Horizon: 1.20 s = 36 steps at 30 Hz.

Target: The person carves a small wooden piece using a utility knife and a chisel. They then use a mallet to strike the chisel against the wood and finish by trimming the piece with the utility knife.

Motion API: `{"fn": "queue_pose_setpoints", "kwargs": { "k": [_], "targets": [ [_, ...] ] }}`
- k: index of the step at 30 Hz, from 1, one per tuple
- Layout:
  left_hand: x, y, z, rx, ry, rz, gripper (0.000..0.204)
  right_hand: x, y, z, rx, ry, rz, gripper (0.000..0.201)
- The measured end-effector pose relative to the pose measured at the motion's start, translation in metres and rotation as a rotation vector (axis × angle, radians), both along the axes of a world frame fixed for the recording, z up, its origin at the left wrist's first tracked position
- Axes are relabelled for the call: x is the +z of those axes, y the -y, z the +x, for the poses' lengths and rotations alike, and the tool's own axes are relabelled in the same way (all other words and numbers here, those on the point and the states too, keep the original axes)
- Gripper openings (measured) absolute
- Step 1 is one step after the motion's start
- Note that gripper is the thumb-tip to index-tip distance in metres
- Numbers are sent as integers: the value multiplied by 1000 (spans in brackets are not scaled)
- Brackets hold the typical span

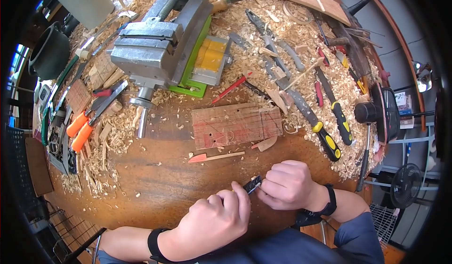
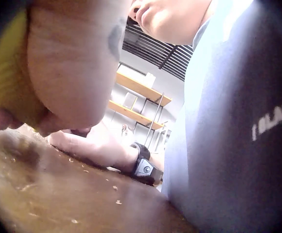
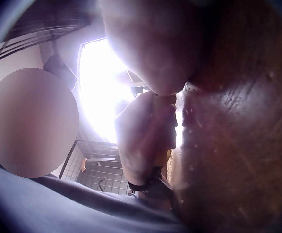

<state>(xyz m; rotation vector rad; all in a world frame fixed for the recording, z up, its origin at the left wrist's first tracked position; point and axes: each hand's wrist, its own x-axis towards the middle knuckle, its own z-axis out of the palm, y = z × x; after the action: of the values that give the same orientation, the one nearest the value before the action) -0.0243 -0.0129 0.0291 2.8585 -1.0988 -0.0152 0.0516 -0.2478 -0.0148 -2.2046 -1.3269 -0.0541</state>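
Observation:
In the head view my left hand (image 1: 214, 219) wraps its curled fingers around a tool whose short dark end (image 1: 253, 184) sticks out toward the right. The left wrist view shows a yellow handle (image 2: 7, 73) within that grip. Close to the dark end, the right hand (image 1: 288, 184) has its fingers curled and bunched, with the fingertips right at the tool's tip. I cannot tell whether they pinch it. Both hands are over the near edge of the wooden table. Just beyond them lie a thin red-tipped wooden stick (image 1: 217, 157) and a small wooden piece (image 1: 267, 144).
A red-marked wooden board (image 1: 226, 129) lies ahead of the hands. Behind it stands a heavy metal vise (image 1: 146, 52). Orange-handled tools (image 1: 84, 138) are at left; a black-and-yellow handle (image 1: 328, 144) and a hammer (image 1: 366, 141) at right. Wood shavings (image 1: 301, 75) surround them.

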Motion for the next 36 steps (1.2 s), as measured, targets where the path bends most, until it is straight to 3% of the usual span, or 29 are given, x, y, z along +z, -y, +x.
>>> {"fn": "queue_pose_setpoints", "kwargs": {
  "k": [8, 16, 17, 18, 26, 36],
  "targets": [
    [-6, 2, 4, 52, 40, 64, 44, 2, -3, 0, 30, 57, -29, 20],
    [5, -14, -2, 22, -68, -80, 35, 4, 0, 1, 15, 27, -58, 23],
    [7, -12, -6, 45, -105, -95, 50, 4, 0, 1, 14, 24, -60, 23],
    [9, -13, -7, 45, -110, -97, 50, 3, -1, 1, 13, 21, -51, 23],
    [19, -15, 0, -49, -98, -55, 44, 3, -1, 2, 20, 15, -56, 24],
    [1, -9, -1, -28, -24, 16, 39, 3, -2, 1, 38, 16, -36, 22]
  ]
}}
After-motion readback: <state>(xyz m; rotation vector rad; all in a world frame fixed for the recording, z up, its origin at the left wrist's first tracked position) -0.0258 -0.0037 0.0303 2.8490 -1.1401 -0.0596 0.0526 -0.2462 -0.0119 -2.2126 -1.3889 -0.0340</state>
